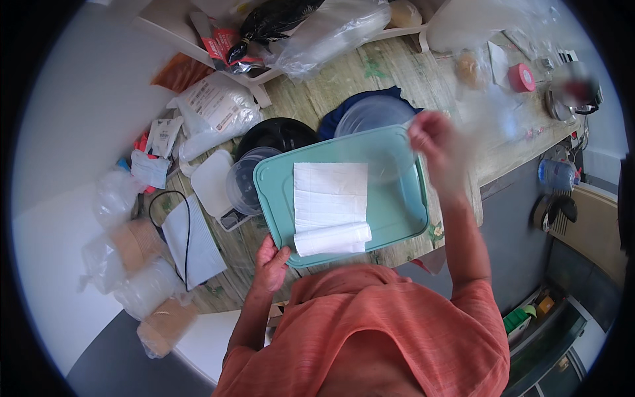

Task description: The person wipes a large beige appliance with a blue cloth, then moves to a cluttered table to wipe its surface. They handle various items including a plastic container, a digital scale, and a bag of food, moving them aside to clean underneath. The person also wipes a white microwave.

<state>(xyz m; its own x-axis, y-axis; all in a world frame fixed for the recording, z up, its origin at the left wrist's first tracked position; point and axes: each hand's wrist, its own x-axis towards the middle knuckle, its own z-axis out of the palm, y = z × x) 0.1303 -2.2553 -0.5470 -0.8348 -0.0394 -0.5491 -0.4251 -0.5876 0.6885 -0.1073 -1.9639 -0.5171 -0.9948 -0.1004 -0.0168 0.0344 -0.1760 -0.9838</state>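
A green plastic tray or box lid (394, 226) with a raised rim is before me, tilted against the table's edge. Its near-left corner is gripped by my left hand (273, 263), thumb on top. A white paper or cloth sheet (331, 191), rolled up at its near end, lies on the green surface. At the far-right corner is my right hand (431, 136), blurred, its fingers bent together. A faint, clear round shape shows over the green surface beside those fingers; whether they hold it is unclear.
Behind the green piece are a clear round lid (374, 116), a dark blue cloth (330, 124) and a black bowl (278, 134). Clear round containers (243, 183) sit on a white kitchen scale (230, 221). A black cable (188, 238) crosses folded sheets (198, 248). Bagged goods (218, 104) crowd the left.
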